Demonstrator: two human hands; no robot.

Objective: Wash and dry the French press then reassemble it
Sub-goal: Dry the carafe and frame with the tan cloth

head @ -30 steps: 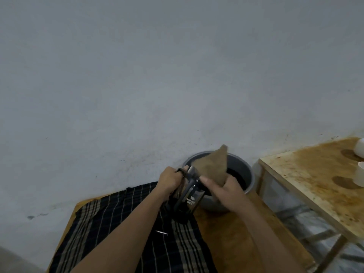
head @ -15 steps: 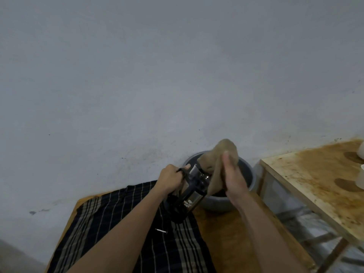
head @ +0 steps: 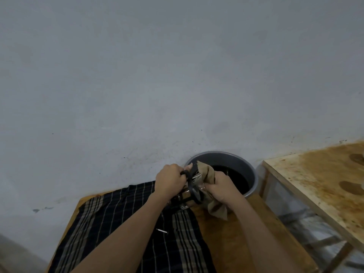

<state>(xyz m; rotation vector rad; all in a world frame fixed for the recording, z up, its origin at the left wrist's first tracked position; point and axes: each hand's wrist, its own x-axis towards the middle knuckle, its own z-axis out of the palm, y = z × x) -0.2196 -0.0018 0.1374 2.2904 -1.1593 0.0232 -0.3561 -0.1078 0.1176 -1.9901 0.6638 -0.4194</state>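
The French press carafe (head: 190, 191), glass in a black frame, is tilted with its mouth toward the upper right, held above the table. My left hand (head: 171, 181) grips its black handle. My right hand (head: 221, 187) presses a tan cloth (head: 214, 205) against the carafe's side; the cloth drapes over the rim and hangs below my hand. Much of the glass is hidden by the cloth and my hands.
A grey basin (head: 247, 170) of dark liquid stands just behind my hands against the wall. A dark plaid cloth (head: 122, 229) covers the left of the wooden table (head: 232, 243), with a small metal pin (head: 162, 231) on it. A stained wooden bench (head: 319, 184) stands at right.
My right hand has come down from the carafe's mouth and now wraps the cloth around its side. The carafe has tipped further over in my left hand.
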